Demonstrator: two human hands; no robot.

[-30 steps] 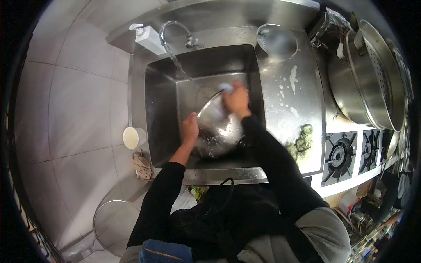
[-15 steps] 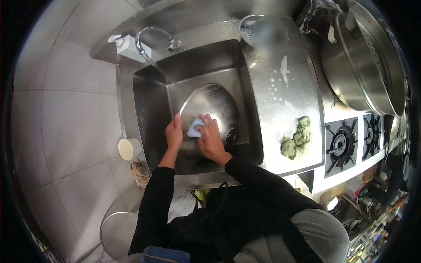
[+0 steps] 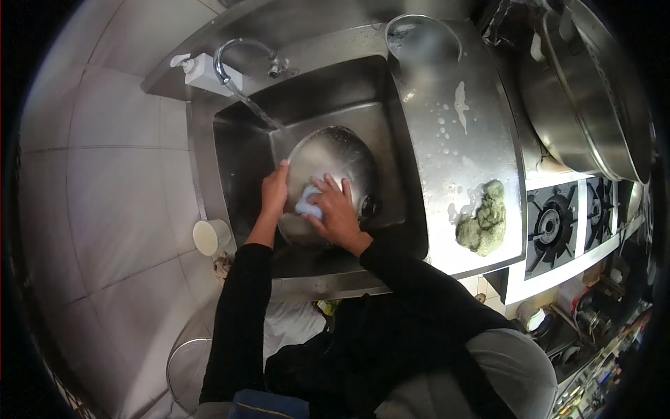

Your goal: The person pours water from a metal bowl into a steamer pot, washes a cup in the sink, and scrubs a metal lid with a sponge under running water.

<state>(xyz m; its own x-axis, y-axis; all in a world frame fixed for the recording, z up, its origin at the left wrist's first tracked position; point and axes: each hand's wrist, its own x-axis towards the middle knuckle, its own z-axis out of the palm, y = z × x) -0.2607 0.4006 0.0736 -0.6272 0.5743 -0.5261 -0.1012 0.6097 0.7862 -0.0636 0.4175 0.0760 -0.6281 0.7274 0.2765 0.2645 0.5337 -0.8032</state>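
My left hand [image 3: 274, 190] grips the left rim of a round metal lid or shallow pan [image 3: 338, 157] with a dark knob or handle [image 3: 370, 205] at its right. My right hand [image 3: 338, 214] presses a pale blue sponge or cloth [image 3: 308, 201] onto its metal surface, fingers partly spread over it. The round piece lies tilted inside the steel sink [image 3: 241, 150]. Water runs from the curved faucet [image 3: 244, 43] into the sink's upper left, beside the metal piece.
A white pump bottle [image 3: 209, 73] stands behind the sink and a pale cup [image 3: 211, 237] at its left. On the right counter are a green cloth [image 3: 485, 222] and a metal bowl [image 3: 422, 42]. Large pots [image 3: 579, 91] and a gas stove [image 3: 551, 227] stand farther right.
The metal piece has gone from raised and tilted to lying lower in the sink. My right hand has moved from its far rim down and left onto its surface with the sponge.
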